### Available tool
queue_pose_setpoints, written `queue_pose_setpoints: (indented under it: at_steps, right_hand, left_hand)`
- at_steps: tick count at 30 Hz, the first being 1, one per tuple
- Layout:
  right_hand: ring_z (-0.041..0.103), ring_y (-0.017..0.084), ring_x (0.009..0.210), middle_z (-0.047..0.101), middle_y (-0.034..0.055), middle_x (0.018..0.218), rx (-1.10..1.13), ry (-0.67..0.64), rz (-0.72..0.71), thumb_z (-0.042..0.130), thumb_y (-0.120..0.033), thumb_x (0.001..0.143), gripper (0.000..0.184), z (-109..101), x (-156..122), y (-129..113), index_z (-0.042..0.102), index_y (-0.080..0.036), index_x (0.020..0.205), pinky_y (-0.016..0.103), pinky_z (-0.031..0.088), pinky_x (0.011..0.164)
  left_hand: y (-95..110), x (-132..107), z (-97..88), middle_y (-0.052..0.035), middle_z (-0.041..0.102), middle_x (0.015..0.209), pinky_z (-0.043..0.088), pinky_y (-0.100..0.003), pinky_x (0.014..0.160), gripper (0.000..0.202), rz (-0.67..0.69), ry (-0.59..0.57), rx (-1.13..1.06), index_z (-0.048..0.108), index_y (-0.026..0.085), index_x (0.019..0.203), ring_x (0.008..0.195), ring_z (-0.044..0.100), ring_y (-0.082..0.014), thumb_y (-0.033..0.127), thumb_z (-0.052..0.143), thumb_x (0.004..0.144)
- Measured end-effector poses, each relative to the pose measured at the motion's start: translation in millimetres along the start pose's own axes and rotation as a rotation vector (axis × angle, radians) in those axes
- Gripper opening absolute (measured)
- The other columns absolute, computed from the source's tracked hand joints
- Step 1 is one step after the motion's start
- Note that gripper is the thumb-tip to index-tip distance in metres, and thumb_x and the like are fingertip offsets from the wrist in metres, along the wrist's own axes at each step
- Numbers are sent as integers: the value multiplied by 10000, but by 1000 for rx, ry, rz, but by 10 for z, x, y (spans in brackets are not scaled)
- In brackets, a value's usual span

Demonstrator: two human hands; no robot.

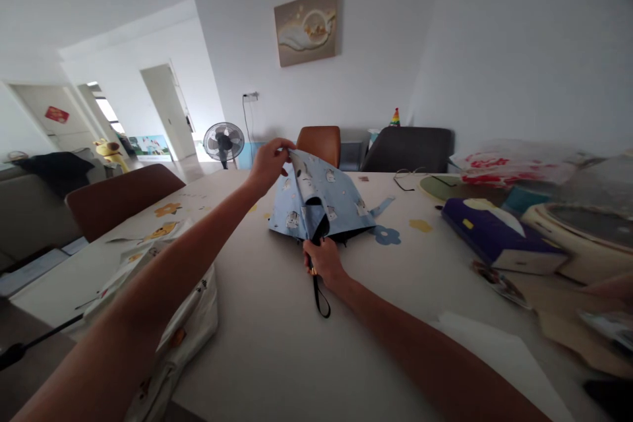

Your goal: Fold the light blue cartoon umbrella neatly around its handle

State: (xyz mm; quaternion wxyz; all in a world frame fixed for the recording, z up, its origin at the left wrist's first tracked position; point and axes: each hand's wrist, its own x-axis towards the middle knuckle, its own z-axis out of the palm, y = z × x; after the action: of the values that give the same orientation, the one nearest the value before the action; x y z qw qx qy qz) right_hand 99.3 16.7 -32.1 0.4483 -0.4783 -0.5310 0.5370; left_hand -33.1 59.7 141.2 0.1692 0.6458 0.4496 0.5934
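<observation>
A light blue umbrella [341,201] with small animal prints is partly folded above the table [262,316], its canopy loose and dark underneath. My right hand [324,260] is wrapped round its black handle, below which a black wrist strap [321,300] hangs in a loop. Up at the far left of the canopy, my left hand [271,161] pinches the blue fabric between thumb and fingers. A blue closing strap [383,206] sticks out on the canopy's right side.
On the right are a purple tissue box [499,237], eyeglasses [410,178], plastic bags [519,161], a round cream container [588,231] and white paper [499,349]. Printed cloth [192,316] lies on the left. Chairs [319,145] and a fan [224,142] stand beyond the table.
</observation>
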Motion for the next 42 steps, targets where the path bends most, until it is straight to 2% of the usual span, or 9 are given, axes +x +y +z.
queue_pose_setpoints:
  at_steps: [6,9,14,17,21,24,27,34,42]
  right_hand:
    - [411,90,278,447,-15,339,-55,6,-11,491,-238,652,190,-1,15,5,453,-167,480,191,347,285]
    - [420,94,288,457,-8,348,-54,-7,7,489,-234,662,199,-7,3,-10,452,-165,479,199,363,294]
    - [430,91,303,462,-16,369,-29,-2,41,495,-211,659,165,-7,-14,-42,449,-165,507,191,367,295]
    - [438,97,307,461,-19,367,-35,-2,46,495,-207,650,138,-4,-5,-44,453,-166,525,191,367,292]
    - [439,94,308,464,-18,366,-53,-8,42,489,-214,653,138,-3,10,-32,455,-165,528,188,379,305]
    - [440,97,309,473,-13,371,-71,-3,33,487,-224,653,136,-7,12,-25,461,-162,535,191,375,303]
    - [447,105,312,480,-8,370,-79,-9,15,481,-220,653,130,-12,4,-30,468,-162,537,197,372,304]
    - [446,107,294,467,-18,362,-86,-4,15,470,-210,661,132,-11,-19,-61,449,-169,537,204,375,300]
    - [440,99,281,466,-24,356,-104,-7,19,475,-233,669,151,-6,11,-36,448,-168,535,194,371,296]
  left_hand:
    - [-427,-100,-209,28,535,566,405,-181,447,222,-410,184,-221,592,174,883,495,509,-84,123,515,681]
    - [-586,-178,-249,17,586,608,455,-223,509,361,-557,105,-411,553,179,1034,521,547,-105,167,589,675]
    - [-623,-491,-277,-72,655,866,502,-285,625,376,-648,-156,-610,566,159,1033,715,609,-162,433,526,779]
    - [-568,-718,-326,-101,632,1009,500,-367,753,406,-611,-310,-639,550,161,1063,881,600,-212,449,536,777]
    - [-515,-868,-388,-106,628,981,479,-381,808,385,-504,-466,-507,563,122,992,877,603,-211,181,704,638]
    - [-520,-892,-355,-74,634,847,493,-358,751,338,-470,-425,-458,578,110,915,789,610,-181,147,707,604]
    - [-561,-918,-247,-50,615,721,499,-323,650,237,-505,-273,-442,588,97,819,658,605,-152,197,674,623]
    - [-666,-996,-140,-19,588,653,478,-262,535,143,-517,-61,-543,591,107,691,561,577,-115,229,628,626]
    - [-597,-1069,-210,-33,598,709,482,-265,536,207,-474,-178,-561,622,107,749,628,581,-134,245,694,613]
